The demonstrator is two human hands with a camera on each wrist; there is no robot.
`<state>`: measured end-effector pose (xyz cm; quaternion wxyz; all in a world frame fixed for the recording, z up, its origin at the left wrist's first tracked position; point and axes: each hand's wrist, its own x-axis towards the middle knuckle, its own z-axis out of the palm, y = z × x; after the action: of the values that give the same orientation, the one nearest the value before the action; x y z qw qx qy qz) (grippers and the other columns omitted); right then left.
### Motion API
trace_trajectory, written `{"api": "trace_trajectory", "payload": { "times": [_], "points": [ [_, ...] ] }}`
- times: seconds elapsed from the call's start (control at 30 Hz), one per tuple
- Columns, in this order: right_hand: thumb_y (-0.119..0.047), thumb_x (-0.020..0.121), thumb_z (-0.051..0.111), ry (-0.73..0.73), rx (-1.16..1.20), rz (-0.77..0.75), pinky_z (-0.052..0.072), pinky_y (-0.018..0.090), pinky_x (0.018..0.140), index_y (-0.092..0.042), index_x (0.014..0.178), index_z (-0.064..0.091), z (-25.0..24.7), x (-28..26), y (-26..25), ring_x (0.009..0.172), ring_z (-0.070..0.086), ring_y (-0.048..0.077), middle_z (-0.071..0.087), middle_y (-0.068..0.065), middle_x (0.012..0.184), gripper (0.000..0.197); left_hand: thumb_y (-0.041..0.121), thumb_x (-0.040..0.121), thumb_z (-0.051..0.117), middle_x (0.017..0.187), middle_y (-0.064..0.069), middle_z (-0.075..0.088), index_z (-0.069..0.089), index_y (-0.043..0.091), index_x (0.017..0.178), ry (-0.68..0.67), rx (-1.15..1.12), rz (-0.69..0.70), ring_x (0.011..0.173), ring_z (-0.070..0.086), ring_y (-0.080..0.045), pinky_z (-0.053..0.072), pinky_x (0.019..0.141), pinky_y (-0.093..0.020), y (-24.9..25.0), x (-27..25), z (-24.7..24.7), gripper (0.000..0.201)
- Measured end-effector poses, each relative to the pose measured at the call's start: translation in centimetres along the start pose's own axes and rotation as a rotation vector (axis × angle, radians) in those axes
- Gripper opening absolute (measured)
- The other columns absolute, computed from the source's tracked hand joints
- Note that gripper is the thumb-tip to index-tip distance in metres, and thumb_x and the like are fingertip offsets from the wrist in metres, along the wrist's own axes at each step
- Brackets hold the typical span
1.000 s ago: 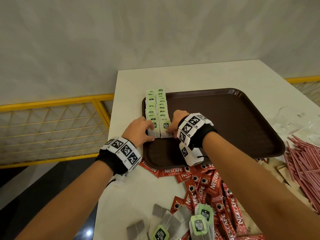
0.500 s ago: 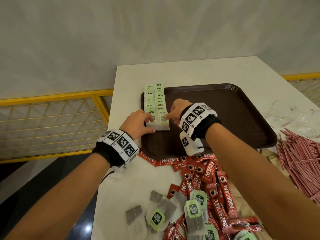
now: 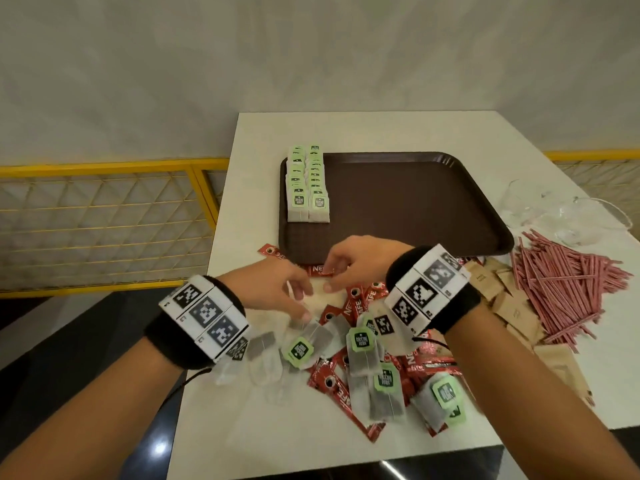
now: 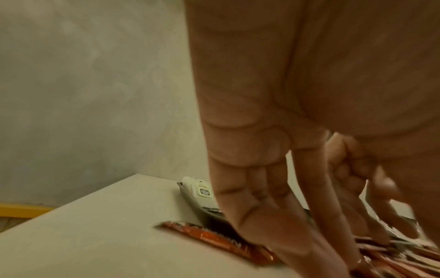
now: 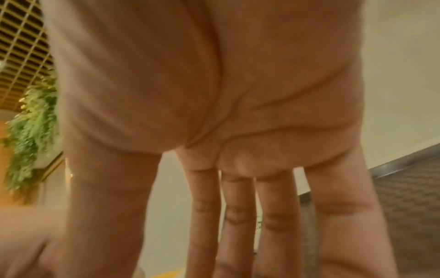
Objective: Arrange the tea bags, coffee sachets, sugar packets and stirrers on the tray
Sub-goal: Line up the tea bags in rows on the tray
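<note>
From my head camera I look down on a white tabletop point(image 3: 381, 133) with a dark brown tray point(image 3: 415, 202) at its centre. Two neat rows of tea bags point(image 3: 308, 183) run along the tray's 9 o'clock edge, long axis from 12 to 6 o'clock, green tags facing up and overlapping like shingles, which I judge keeps them compact and leaves room for the other items. Just off the tray's 6 o'clock rim, my left hand point(image 3: 273, 285) and right hand point(image 3: 356, 261) meet over a scattered heap. My right fingers point(image 3: 337, 266) curl onto a red coffee sachet point(image 3: 320, 270) whose long axis lies from 9 to 3 o'clock, parallel to the tray's near rim; whether it is truly pinched I cannot tell. My left fingers point(image 4: 262, 216) reach down, loosely spread, toward the pile, seeming to hold nothing. More coffee sachets point(image 3: 346, 382) and loose tea bags point(image 3: 362, 351) lie jumbled at 6 o'clock, pointing every way. Brown sugar packets point(image 3: 512, 306) and a fan of pink stirrers point(image 3: 568, 282) wait at 4 o'clock, off the tray. I judge the coffee row comes next.
</note>
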<state>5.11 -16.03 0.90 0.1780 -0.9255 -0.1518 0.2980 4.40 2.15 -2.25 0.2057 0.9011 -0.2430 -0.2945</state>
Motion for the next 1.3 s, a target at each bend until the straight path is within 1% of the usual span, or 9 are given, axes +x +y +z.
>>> {"api": "trace_trajectory", "payload": {
  "times": [0.13,0.23,0.47,0.6,0.7,0.87,1.07,1.13,1.3],
  "points": [
    [-0.04,0.078,0.072,-0.067,-0.088,0.021,0.042,0.024,0.078,-0.02,0.116,0.06,2.6,-0.8,-0.4,0.091,0.053,0.011,0.056,-0.007,0.101,0.044,0.042,0.067,0.08,0.096,0.008,0.06,0.056,0.025,0.104,-0.088,0.032,-0.063,0.075,0.052,-0.002,0.041,0.065,-0.017,-0.1,-1.4,2.1,0.047],
    [-0.034,0.076,0.074,-0.067,-0.179,0.046,0.046,0.028,0.082,-0.019,0.118,0.058,4.3,-0.8,-1.0,0.097,0.052,0.014,0.058,-0.001,0.115,0.047,0.047,0.064,0.08,0.093,0.005,0.058,0.05,0.024,0.104,-0.079,0.038,-0.133,0.083,0.055,-0.011,0.044,0.071,-0.025,0.4,-1.8,3.7,0.055],
    [-0.03,0.072,0.078,-0.044,-0.272,0.094,0.05,0.035,0.088,-0.016,0.117,0.056,6.3,-0.8,-1.5,0.103,0.057,0.024,0.059,0.005,0.114,0.052,0.031,0.071,0.079,0.08,0.01,0.051,0.051,0.017,0.107,0.058,-0.028,-0.089,0.074,0.05,-0.009,0.037,0.057,-0.019,0.2,-1.8,5.1,0.047],
    [-0.031,0.076,0.074,-0.016,-0.292,0.101,0.047,0.029,0.079,-0.016,0.107,0.057,6.3,-0.3,-1.0,0.099,0.056,0.023,0.057,0.005,0.108,0.039,0.023,0.075,0.076,0.091,0.003,0.064,0.058,0.02,0.098,0.107,-0.202,-0.08,0.081,0.06,-0.013,0.046,0.07,-0.021,-1.0,-1.9,4.2,0.03],
    [-0.027,0.08,0.071,0.073,-0.162,0.098,0.044,0.025,0.069,-0.019,0.083,0.051,6.0,-0.2,-0.3,0.085,0.053,0.018,0.057,0.001,0.093,0.021,0.017,0.081,0.071,0.086,0.003,0.063,0.06,0.023,0.086,0.191,-0.415,-0.048,0.077,0.058,-0.01,0.046,0.064,-0.018,-1.7,-2.5,2.8,0.013],
    [-0.025,0.084,0.066,0.11,0.057,0.038,0.038,0.022,0.059,-0.024,0.067,0.044,4.4,0.3,0.2,0.066,0.046,0.011,0.047,-0.008,0.071,0.028,0.014,0.087,0.063,0.104,-0.01,0.065,0.061,0.008,0.105,0.307,-0.77,-0.114,0.09,0.064,-0.015,0.053,0.075,-0.024,-2.1,-2.5,0.0,0.019],
    [-0.011,0.083,0.069,0.143,0.53,0.004,0.056,0.024,0.063,-0.013,0.101,0.051,2.5,0.8,1.1,0.079,0.064,0.018,0.064,0.006,0.098,0.025,-0.003,0.085,0.06,0.09,-0.016,0.07,0.057,0.001,0.103,0.299,-0.972,-0.068,0.069,0.071,-0.017,0.057,0.061,-0.021,-1.9,-1.8,-2.5,0.018],
    [-0.017,0.082,0.07,0.167,0.531,0.01,0.055,0.036,0.082,-0.017,0.092,0.055,1.8,1.5,1.8,0.094,0.065,0.027,0.065,0.013,0.106,0.018,-0.003,0.085,0.061,0.089,-0.016,0.069,0.058,0.002,0.102,0.307,-0.925,-0.088,0.067,0.07,-0.016,0.057,0.06,-0.02,-2.1,-1.2,-2.9,0.018],
    [-0.024,0.077,0.073,0.212,0.6,0.003,0.043,0.034,0.073,-0.019,0.068,0.047,0.9,3.2,2.5,0.086,0.061,0.028,0.066,0.012,0.091,0.028,0.01,0.087,0.062,0.091,-0.007,0.068,0.062,0.017,0.096,0.308,-0.83,-0.142,0.075,0.062,-0.014,0.052,0.059,-0.017,-2.0,0.4,-3.7,0.011]
  ]
}}
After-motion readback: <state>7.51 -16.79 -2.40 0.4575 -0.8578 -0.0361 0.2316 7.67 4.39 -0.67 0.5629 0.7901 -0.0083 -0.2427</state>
